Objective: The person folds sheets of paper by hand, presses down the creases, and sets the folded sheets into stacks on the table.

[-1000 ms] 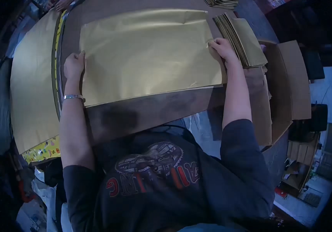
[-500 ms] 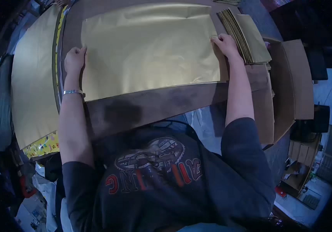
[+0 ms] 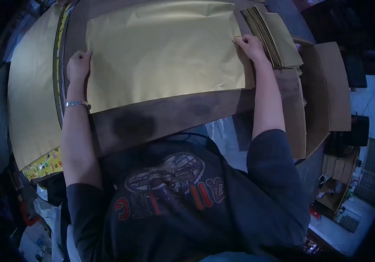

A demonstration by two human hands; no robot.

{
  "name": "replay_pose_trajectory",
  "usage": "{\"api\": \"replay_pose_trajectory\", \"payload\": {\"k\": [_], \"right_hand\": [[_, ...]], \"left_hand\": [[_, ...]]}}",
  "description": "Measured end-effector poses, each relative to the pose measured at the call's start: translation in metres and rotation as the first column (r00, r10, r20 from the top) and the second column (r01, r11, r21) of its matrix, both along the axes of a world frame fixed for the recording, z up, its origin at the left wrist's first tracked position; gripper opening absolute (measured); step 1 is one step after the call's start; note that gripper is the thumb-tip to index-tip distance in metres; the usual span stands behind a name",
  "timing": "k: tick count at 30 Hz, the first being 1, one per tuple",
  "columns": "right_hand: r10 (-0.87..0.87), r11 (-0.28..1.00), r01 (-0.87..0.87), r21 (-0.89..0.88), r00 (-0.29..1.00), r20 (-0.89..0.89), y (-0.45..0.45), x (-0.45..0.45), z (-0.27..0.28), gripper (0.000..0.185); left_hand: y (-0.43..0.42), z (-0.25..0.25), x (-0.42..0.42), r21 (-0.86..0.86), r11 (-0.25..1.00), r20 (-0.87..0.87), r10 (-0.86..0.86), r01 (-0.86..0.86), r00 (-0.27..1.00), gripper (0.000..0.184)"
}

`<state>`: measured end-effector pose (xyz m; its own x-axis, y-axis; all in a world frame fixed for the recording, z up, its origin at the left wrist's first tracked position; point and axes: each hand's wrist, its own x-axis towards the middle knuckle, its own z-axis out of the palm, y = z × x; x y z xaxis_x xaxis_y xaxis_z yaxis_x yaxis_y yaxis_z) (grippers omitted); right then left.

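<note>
A large sheet of gold paper (image 3: 161, 56) lies over a brown board (image 3: 161, 118), with a few creases along its far edge. On its left edge, my left hand (image 3: 79, 66) is closed, thumb and fingers pinching the paper. My right hand (image 3: 249, 46) pinches the opposite edge, where the corner of the paper curls up slightly. Just beyond my right hand stands a stack of folded gold paper pieces (image 3: 279, 39), their edges fanned toward me.
Another gold sheet (image 3: 32, 96) lies at the left on yellow patterned material (image 3: 43, 165). At the right is an open cardboard box (image 3: 316, 96) with its flap spread outward. Shelves (image 3: 338, 174) stand farther off at the lower right.
The whole scene has shifted slightly left and up in view. Both hands keep their pinch on the gold paper's edges, and the sheet lies much as before.
</note>
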<state>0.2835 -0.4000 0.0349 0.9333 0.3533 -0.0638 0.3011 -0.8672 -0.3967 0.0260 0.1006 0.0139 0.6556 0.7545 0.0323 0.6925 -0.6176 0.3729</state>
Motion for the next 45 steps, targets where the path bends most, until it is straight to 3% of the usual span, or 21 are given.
{"api": "replay_pose_trajectory", "payload": {"k": [4,6,9,16,18,20,21,23,25,27,29,34,39,45], "right_hand": [[-0.060,0.998,0.062,0.023,0.995,-0.079,0.001,-0.007,0.002,0.040],[-0.002,0.999,0.007,-0.032,0.988,0.155,0.001,-0.009,-0.004,0.039],[-0.006,1.000,0.001,0.018,0.963,0.268,0.000,-0.024,-0.007,0.042],[0.054,0.999,-0.051,-0.019,0.976,0.210,-0.004,-0.018,-0.005,0.045],[0.059,0.991,-0.036,-0.128,0.982,0.177,-0.005,-0.012,-0.007,0.046],[0.051,0.998,-0.043,-0.034,0.957,0.285,-0.010,-0.007,-0.018,0.044],[0.067,0.997,-0.058,-0.043,0.967,0.248,-0.008,-0.010,-0.014,0.043],[0.045,0.997,-0.058,0.050,0.971,0.234,-0.014,0.002,-0.030,0.044],[0.085,0.993,-0.062,-0.099,0.967,0.242,-0.011,0.000,-0.022,0.045],[0.089,0.996,-0.084,-0.029,0.976,0.197,-0.014,0.000,-0.022,0.044],[0.062,0.998,-0.056,-0.040,0.980,0.190,-0.015,0.005,-0.026,0.043],[0.074,0.997,-0.067,-0.039,0.972,0.222,-0.020,0.012,-0.036,0.044],[0.065,0.996,-0.052,-0.072,0.978,0.198,-0.014,0.004,-0.026,0.042],[0.014,1.000,-0.012,-0.012,0.982,0.189,-0.010,-0.002,-0.024,0.036]], "left_hand": [[0.000,-0.005,0.000,0.002,1.000,0.034,-0.004,0.004,0.999,0.039],[-0.001,-0.003,0.001,0.003,1.000,0.028,0.000,-0.001,1.000,0.039],[0.002,-0.003,0.002,0.027,1.000,0.018,-0.017,0.017,1.000,0.040],[-0.001,0.002,0.002,0.024,1.000,-0.027,0.004,-0.004,1.000,0.043],[0.009,0.003,-0.002,-0.109,0.988,-0.010,-0.111,0.110,0.994,0.046],[0.020,-0.002,-0.006,-0.247,0.956,0.116,-0.134,0.160,0.984,0.046],[0.017,0.006,-0.014,-0.329,0.929,0.179,-0.116,0.171,0.977,0.045],[0.011,0.019,-0.026,-0.307,0.922,0.182,-0.188,0.238,0.965,0.041],[0.016,0.016,-0.034,-0.197,0.936,0.102,-0.276,0.292,0.956,0.036],[0.014,0.016,-0.038,-0.359,0.893,0.166,-0.227,0.273,0.960,0.034],[0.020,0.010,-0.036,-0.225,0.926,0.167,-0.269,0.303,0.948,0.032],[0.010,0.011,-0.034,-0.299,0.938,0.157,-0.131,0.174,0.979,0.031],[0.013,0.009,-0.038,-0.204,0.954,0.134,-0.197,0.221,0.971,0.029],[0.009,0.011,-0.038,-0.273,0.941,0.151,-0.163,0.199,0.975,0.024]]}}
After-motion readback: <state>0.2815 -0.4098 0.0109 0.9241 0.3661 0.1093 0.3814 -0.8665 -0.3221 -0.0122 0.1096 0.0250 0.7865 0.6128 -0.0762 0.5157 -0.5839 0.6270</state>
